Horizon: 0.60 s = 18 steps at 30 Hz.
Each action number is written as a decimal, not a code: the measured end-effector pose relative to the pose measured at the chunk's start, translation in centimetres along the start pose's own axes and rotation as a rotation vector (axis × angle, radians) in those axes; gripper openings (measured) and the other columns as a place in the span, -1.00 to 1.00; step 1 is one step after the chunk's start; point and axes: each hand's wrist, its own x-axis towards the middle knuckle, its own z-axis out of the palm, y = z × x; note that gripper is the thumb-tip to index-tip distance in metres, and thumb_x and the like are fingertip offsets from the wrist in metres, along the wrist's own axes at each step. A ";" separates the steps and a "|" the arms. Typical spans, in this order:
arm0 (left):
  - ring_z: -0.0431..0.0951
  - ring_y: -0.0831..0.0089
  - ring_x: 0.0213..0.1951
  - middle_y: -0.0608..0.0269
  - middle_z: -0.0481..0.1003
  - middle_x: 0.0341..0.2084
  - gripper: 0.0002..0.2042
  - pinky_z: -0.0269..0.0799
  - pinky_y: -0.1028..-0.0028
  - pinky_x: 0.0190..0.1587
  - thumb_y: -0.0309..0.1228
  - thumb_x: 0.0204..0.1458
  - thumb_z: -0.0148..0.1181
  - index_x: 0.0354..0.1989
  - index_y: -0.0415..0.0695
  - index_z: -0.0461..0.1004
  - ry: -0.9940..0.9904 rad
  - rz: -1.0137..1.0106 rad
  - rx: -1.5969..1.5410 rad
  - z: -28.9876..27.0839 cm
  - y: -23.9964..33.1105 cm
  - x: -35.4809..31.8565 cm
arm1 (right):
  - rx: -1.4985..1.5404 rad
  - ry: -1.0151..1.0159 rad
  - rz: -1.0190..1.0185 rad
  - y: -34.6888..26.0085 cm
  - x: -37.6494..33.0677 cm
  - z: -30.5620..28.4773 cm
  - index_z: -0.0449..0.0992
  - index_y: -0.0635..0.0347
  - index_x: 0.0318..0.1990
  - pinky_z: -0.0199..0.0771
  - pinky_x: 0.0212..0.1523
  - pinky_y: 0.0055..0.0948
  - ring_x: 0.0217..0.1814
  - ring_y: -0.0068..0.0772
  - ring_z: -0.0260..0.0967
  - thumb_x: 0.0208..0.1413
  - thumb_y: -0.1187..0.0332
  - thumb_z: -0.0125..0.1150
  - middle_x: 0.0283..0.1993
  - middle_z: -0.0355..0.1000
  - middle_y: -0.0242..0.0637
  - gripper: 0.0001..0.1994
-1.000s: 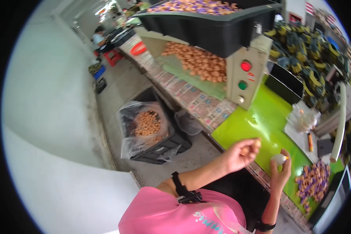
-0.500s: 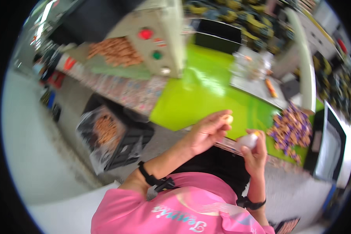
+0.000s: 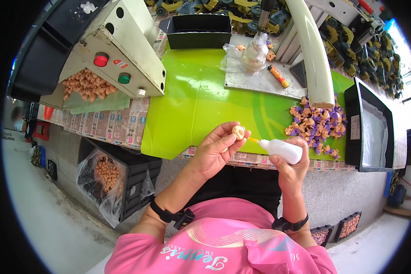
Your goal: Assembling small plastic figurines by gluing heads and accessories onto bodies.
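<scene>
My left hand (image 3: 217,148) pinches a small round peach-coloured plastic part (image 3: 238,132) between thumb and fingertips, its hollow-looking face turned up. Another small pale piece peeks out lower in the same fingers. My right hand (image 3: 291,166) is wrapped round a white squeeze bottle (image 3: 283,150), tipped on its side. The bottle's thin yellow nozzle (image 3: 254,140) points left and ends close to the peach part; whether it touches, I cannot tell. Both hands are above the near edge of the green mat (image 3: 205,109).
Peach-and-purple pieces (image 3: 317,125) are heaped at right, beside a black tray (image 3: 370,128). A beige machine (image 3: 118,64) with red and green buttons stands at left, with peach parts (image 3: 89,85) under it. A pale post (image 3: 315,59) rises beside a metal plate (image 3: 260,77). Below left, a black crate (image 3: 139,178).
The bottle has swung from upright-looking to lying sideways, nozzle now toward the peach part. My hands have come nearer each other, and the whole view has shifted and sharpened.
</scene>
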 end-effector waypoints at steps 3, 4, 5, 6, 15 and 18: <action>0.48 0.33 0.07 0.19 0.45 -0.05 -0.74 0.52 0.51 0.06 -0.54 0.20 0.04 0.07 -0.21 0.36 0.026 -0.020 0.012 -0.2 0.0 -0.3 | -0.071 0.005 -0.101 -0.2 0.2 0.5 0.42 0.26 -0.16 0.38 -0.26 -0.56 -0.27 -0.56 0.34 -0.09 0.30 0.51 -0.25 0.34 -0.36 -0.59; 0.50 0.35 0.05 0.21 0.46 -0.07 -0.75 0.54 0.52 0.02 -0.54 0.20 0.05 0.04 -0.21 0.37 0.051 -0.039 0.028 -0.2 0.0 -0.4 | -0.071 0.007 -0.099 -0.3 0.2 0.6 0.42 0.26 -0.16 0.38 -0.26 -0.56 -0.27 -0.56 0.34 -0.09 0.30 0.51 -0.25 0.34 -0.36 -0.59; 0.50 0.35 0.05 0.21 0.46 -0.07 -0.75 0.54 0.52 0.02 -0.54 0.20 0.05 0.04 -0.21 0.37 0.052 -0.041 0.027 -0.3 0.0 -0.3 | -0.069 0.008 -0.090 -0.4 0.2 0.7 0.43 0.26 -0.16 0.38 -0.27 -0.56 -0.28 -0.56 0.34 -0.08 0.30 0.50 -0.25 0.34 -0.35 -0.60; 0.50 0.36 0.05 0.19 0.45 -0.05 -0.73 0.56 0.53 -0.01 -0.52 0.20 0.05 0.07 -0.20 0.36 0.048 -0.035 0.062 -0.3 0.0 -0.3 | -0.067 0.010 -0.081 -0.4 0.2 0.8 0.44 0.26 -0.16 0.37 -0.29 -0.56 -0.29 -0.55 0.34 -0.06 0.30 0.49 -0.25 0.35 -0.35 -0.61; 0.51 0.40 0.03 0.22 0.46 -0.06 -0.66 0.57 0.53 -0.03 -0.49 0.19 0.08 0.15 -0.18 0.33 0.098 -0.056 0.185 0.1 -0.2 -0.2 | -0.150 0.010 -0.120 0.7 0.3 0.6 0.45 0.27 -0.16 0.37 -0.31 -0.56 -0.30 -0.54 0.36 -0.04 0.27 0.47 -0.24 0.38 -0.34 -0.62; 0.51 0.40 0.04 0.20 0.45 -0.04 -0.67 0.57 0.53 -0.02 -0.50 0.20 0.06 0.14 -0.19 0.33 0.102 -0.053 0.205 0.1 -0.2 -0.3 | -0.148 0.017 -0.085 0.4 0.2 0.7 0.46 0.27 -0.17 0.37 -0.31 -0.55 -0.30 -0.54 0.36 -0.05 0.26 0.47 -0.26 0.39 -0.34 -0.62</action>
